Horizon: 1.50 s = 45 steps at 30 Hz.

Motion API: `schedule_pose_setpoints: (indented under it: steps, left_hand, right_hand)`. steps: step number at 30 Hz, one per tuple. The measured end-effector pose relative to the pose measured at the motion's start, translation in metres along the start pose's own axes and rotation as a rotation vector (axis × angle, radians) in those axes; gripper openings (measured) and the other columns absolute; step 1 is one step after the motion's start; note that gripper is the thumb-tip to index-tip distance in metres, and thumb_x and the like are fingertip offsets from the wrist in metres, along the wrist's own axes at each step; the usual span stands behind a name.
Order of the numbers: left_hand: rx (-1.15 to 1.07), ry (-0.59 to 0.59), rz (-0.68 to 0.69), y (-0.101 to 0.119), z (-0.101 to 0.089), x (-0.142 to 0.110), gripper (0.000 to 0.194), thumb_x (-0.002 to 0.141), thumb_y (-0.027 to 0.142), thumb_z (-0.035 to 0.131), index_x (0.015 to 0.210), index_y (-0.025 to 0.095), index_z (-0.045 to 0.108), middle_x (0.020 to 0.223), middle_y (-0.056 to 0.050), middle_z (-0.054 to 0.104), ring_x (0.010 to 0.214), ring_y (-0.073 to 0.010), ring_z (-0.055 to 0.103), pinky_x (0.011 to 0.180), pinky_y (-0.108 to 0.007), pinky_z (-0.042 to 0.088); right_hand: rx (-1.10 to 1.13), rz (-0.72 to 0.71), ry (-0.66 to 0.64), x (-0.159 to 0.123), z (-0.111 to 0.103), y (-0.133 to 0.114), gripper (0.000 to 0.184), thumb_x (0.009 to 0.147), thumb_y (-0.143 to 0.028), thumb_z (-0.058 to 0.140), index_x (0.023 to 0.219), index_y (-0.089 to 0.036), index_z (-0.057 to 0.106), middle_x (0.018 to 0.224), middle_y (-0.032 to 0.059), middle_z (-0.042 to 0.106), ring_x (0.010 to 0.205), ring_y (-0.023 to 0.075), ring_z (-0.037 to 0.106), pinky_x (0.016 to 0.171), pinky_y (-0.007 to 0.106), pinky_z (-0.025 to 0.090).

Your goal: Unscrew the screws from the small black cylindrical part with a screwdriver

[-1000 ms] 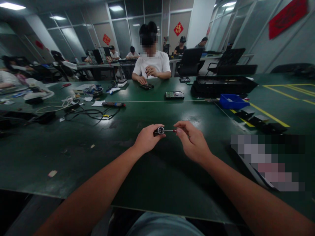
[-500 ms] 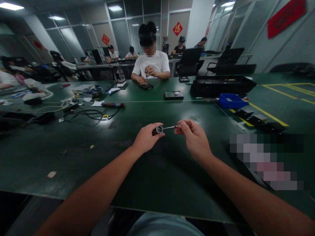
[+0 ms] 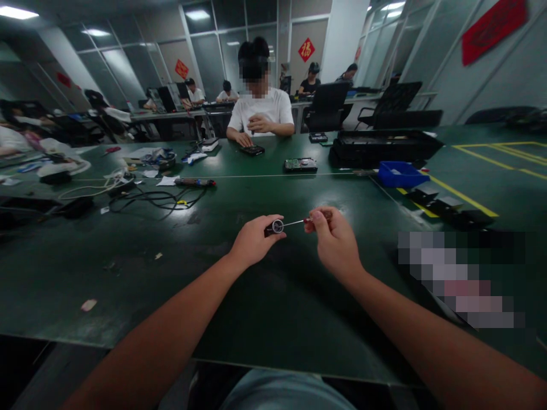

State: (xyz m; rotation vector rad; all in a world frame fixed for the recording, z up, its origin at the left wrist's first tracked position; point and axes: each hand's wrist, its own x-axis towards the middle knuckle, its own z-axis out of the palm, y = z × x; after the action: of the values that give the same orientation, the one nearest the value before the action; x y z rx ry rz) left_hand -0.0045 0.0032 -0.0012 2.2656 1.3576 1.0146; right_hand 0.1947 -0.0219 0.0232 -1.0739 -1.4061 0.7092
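Observation:
My left hand is closed around a small black round part with a silver ring on the face turned toward me; its exact kind is unclear. In my right hand is a screwdriver, its reddish handle pinched between thumb and fingers. The thin metal shaft points left, and its tip meets the ringed face of the black part. Both hands are above the green table.
Across the table a person in a white shirt handles a dark hard drive. Another drive, a black tray, a blue bin and small black blocks lie ahead. Cables and a pen-shaped tool are at left.
The fingers of my right hand have shifted on the screwdriver handle, showing more of it. My left hand and the black part stay nearly still. The view has moved slightly.

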Motion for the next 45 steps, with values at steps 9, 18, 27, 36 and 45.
schedule_pose_setpoints:
  steps: [9,18,27,36,45]
  left_hand:
    - [-0.034,0.003,-0.037,0.000,0.002,0.000,0.043,0.084,0.031,0.074,0.126,0.025,0.066,0.115,-0.005,0.072,0.101,-0.0214,0.066,0.093,-0.037,0.051]
    - [-0.049,-0.011,-0.045,0.000,0.002,-0.001,0.043,0.085,0.034,0.074,0.126,0.025,0.065,0.116,-0.005,0.072,0.101,-0.0219,0.066,0.091,-0.037,0.052]
    - [-0.033,-0.020,-0.058,0.001,0.002,-0.002,0.042,0.085,0.033,0.074,0.125,0.026,0.066,0.111,-0.004,0.072,0.095,-0.0203,0.067,0.085,-0.035,0.053]
    - [-0.034,0.011,-0.031,0.002,0.001,0.000,0.041,0.085,0.028,0.073,0.125,0.024,0.065,0.113,-0.004,0.071,0.100,-0.0200,0.065,0.092,-0.035,0.050]
    - [0.057,-0.029,-0.090,-0.001,-0.001,0.003,0.043,0.086,0.030,0.071,0.128,0.026,0.064,0.104,-0.004,0.069,0.089,-0.0194,0.064,0.080,-0.033,0.050]
  right_hand:
    - [-0.074,-0.025,-0.047,0.001,-0.003,-0.004,0.022,0.096,-0.041,0.055,0.098,-0.020,0.062,0.086,0.0047,0.072,0.077,0.0182,0.070,0.073,0.035,0.053]
    - [-0.451,-0.075,-0.042,-0.001,-0.011,-0.013,0.038,0.086,-0.055,0.067,0.070,-0.021,0.060,0.058,-0.0012,0.065,0.050,0.0137,0.057,0.052,0.028,0.038]
    - [-0.375,-0.244,-0.205,-0.005,-0.011,-0.015,0.019,0.099,-0.035,0.048,0.103,-0.023,0.062,0.084,0.0037,0.070,0.076,0.0196,0.066,0.070,0.033,0.047]
    - [0.080,0.016,-0.127,0.000,-0.003,-0.006,0.017,0.093,-0.037,0.058,0.100,-0.022,0.061,0.090,0.0042,0.068,0.082,0.0186,0.067,0.079,0.037,0.054]
    - [0.315,0.268,0.057,0.016,-0.004,0.017,0.022,0.090,-0.044,0.059,0.089,-0.022,0.059,0.082,0.0018,0.062,0.070,0.0148,0.061,0.070,0.034,0.058]
